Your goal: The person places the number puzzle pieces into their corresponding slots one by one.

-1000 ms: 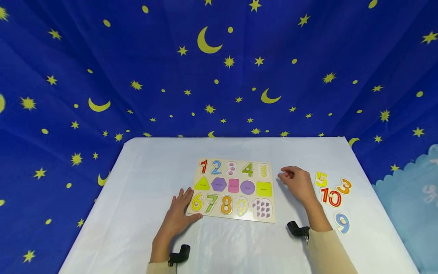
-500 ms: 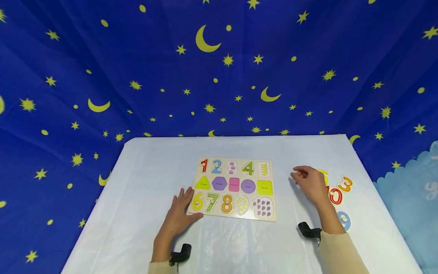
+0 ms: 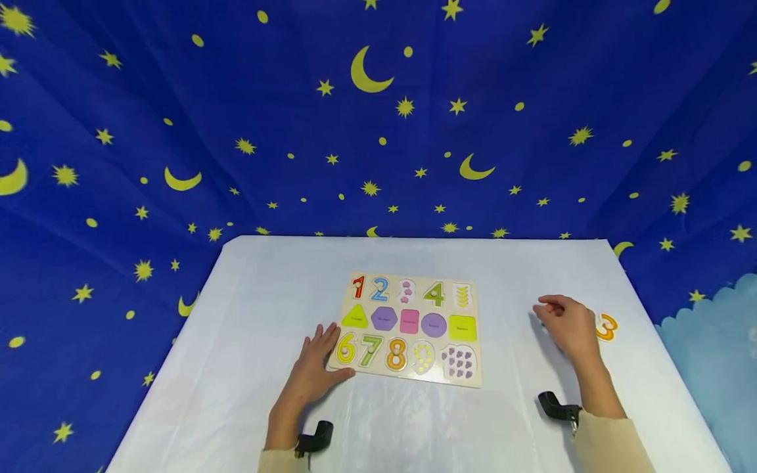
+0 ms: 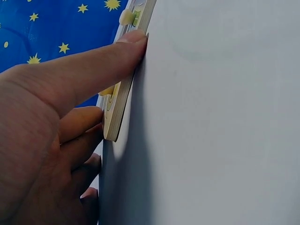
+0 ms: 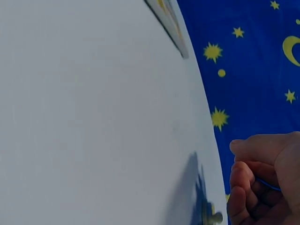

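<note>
My left hand [image 3: 313, 376] lies flat on the white table [image 3: 248, 341], fingers straight, thumb pressed against the near edge of the puzzle board [image 3: 408, 328] at its left corner beside the yellow 6 [image 3: 345, 348]. The board sits mid-table with the 3, 5, 9 and 10 slots unfilled. My right hand [image 3: 569, 325] hovers well to the board's right, fingers loosely curled and gripping nothing I can see, just beside the orange 3 piece [image 3: 607, 326], covering the pieces beneath it.

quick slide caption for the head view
Left hand steadies a number puzzle board; right hand hovers by a loose orange 3.
</note>
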